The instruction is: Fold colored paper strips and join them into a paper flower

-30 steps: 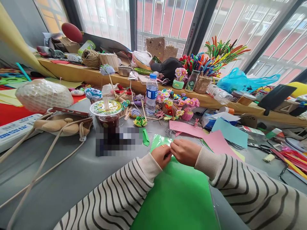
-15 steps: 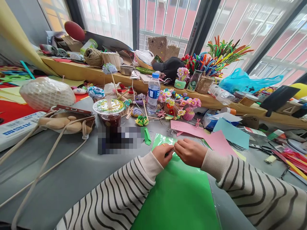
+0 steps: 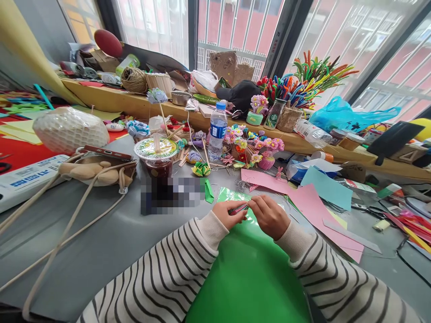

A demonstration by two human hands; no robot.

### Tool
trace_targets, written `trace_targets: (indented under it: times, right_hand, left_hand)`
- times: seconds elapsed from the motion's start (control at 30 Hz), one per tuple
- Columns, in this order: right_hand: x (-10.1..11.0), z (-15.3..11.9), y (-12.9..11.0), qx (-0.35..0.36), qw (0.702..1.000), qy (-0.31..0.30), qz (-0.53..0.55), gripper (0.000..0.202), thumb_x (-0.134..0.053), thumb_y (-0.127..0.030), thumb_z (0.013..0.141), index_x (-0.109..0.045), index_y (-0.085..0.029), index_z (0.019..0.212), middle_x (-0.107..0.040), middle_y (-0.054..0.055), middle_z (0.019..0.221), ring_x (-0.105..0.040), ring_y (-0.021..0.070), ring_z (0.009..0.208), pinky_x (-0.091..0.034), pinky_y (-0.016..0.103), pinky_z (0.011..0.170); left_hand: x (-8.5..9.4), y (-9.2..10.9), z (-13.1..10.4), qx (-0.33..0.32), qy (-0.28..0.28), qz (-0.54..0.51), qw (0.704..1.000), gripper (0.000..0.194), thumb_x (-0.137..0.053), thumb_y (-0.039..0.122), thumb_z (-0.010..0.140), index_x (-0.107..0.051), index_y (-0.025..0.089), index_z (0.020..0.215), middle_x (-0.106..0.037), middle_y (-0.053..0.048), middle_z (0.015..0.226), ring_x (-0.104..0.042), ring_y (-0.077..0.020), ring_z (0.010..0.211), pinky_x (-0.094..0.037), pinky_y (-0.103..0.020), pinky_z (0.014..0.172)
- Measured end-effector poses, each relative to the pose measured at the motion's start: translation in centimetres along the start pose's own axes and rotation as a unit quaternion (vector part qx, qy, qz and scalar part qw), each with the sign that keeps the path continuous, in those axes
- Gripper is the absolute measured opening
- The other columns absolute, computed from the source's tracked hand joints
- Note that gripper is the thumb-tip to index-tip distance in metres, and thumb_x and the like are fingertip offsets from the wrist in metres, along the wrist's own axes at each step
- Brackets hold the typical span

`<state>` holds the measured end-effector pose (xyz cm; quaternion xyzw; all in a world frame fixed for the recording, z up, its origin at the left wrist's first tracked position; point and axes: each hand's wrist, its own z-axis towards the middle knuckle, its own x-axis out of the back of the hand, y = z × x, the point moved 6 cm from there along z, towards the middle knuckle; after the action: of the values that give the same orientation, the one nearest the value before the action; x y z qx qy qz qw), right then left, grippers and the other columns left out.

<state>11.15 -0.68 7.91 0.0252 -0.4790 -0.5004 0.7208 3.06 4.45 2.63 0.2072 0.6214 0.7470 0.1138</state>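
My left hand (image 3: 230, 213) is closed around a small thin strip (image 3: 238, 209) with pink and dark edges; its exact kind is too small to tell. Fingertips of my right hand (image 3: 270, 215) pinch together at the strip's right end, close against my left fingers. Beneath both hands lies a glossy green sheet (image 3: 249, 273) in what looks like a clear plastic sleeve, its near edge out of view. A folded green paper piece (image 3: 209, 191) is on the table left of the sleeve's top. Pink paper (image 3: 310, 211) lies to the right of my right hand.
A lidded drink cup (image 3: 156, 157) and a water bottle (image 3: 217, 130) stand beyond my hands. Craft flowers (image 3: 252, 148) crowd the back of the table. Scissors (image 3: 368, 208) lie at right, a corded bag (image 3: 97, 174) at left.
My right hand has tilted and its forearm swung inward, uncovering more pink paper. The strip in my left hand now shows. The view has shifted slightly.
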Motion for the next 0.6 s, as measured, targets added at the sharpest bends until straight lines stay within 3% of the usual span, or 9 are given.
trace_targets:
  times: [0.07,0.13,0.27,0.4,0.53,0.6]
  right_hand:
    - [0.0,-0.1,0.0,-0.008,1.0,0.017,-0.002,0.03,-0.031,-0.004,0.081,-0.061,-0.006,0.076,-0.06,0.011,0.071,-0.05,0.019,0.068,-0.041,0.031,0.063]
    - [0.0,-0.2,0.1,-0.014,0.999,0.03,-0.004,0.029,-0.033,-0.004,0.081,-0.061,-0.006,0.077,-0.061,0.012,0.072,-0.051,0.0193,0.069,-0.042,0.031,0.065]
    - [0.4,-0.3,0.2,-0.03,0.998,0.05,0.008,0.027,-0.034,-0.006,0.082,-0.061,-0.007,0.08,-0.061,0.011,0.073,-0.051,0.0188,0.07,-0.043,0.031,0.066]
    - [1.1,-0.2,0.2,-0.041,0.996,0.07,0.035,0.025,-0.036,-0.006,0.081,-0.061,-0.007,0.08,-0.061,0.012,0.074,-0.052,0.0195,0.072,-0.044,0.031,0.066]
    - [1.7,-0.1,0.0,-0.049,0.994,0.084,0.05,0.022,-0.038,-0.007,0.081,-0.06,-0.007,0.081,-0.061,0.012,0.075,-0.052,0.0188,0.072,-0.044,0.031,0.068]
    - [2.1,-0.1,-0.1,-0.06,0.992,0.093,0.056,0.02,-0.039,-0.008,0.081,-0.059,-0.008,0.082,-0.061,0.011,0.075,-0.052,0.0181,0.072,-0.043,0.03,0.067]
  left_hand:
    - [-0.3,-0.6,0.0,0.086,-0.012,-0.147,0.985,0.036,-0.064,0.025,0.064,-0.062,0.009,0.096,-0.066,-0.006,0.075,-0.061,-0.0149,0.06,-0.051,-0.029,0.06]
    - [-0.5,-0.9,0.0,0.153,-0.013,-0.272,0.95,0.035,-0.068,0.03,0.06,-0.064,0.008,0.088,-0.066,-0.006,0.07,-0.061,-0.0145,0.06,-0.051,-0.028,0.062]
    - [-1.1,-1.3,-0.2,0.262,-0.001,-0.414,0.872,0.021,-0.058,0.024,0.073,-0.063,0.004,0.072,-0.064,-0.008,0.059,-0.061,-0.013,0.054,-0.05,-0.024,0.059]
    - [-1.4,-1.1,-0.5,0.292,-0.019,-0.48,0.827,0.012,-0.05,0.009,0.076,-0.061,0.004,0.072,-0.064,-0.007,0.06,-0.062,-0.0122,0.057,-0.05,-0.02,0.059]
    - [-2.0,-0.8,-1.1,0.33,-0.063,-0.522,0.784,0.018,-0.045,0.006,0.078,-0.059,0.004,0.067,-0.061,-0.006,0.057,-0.06,-0.01,0.056,-0.048,-0.018,0.056]
    - [-2.1,-0.6,-1.2,0.323,-0.072,-0.536,0.777,0.017,-0.044,0.004,0.078,-0.059,0.003,0.069,-0.06,-0.006,0.058,-0.059,-0.0093,0.055,-0.048,-0.017,0.056]
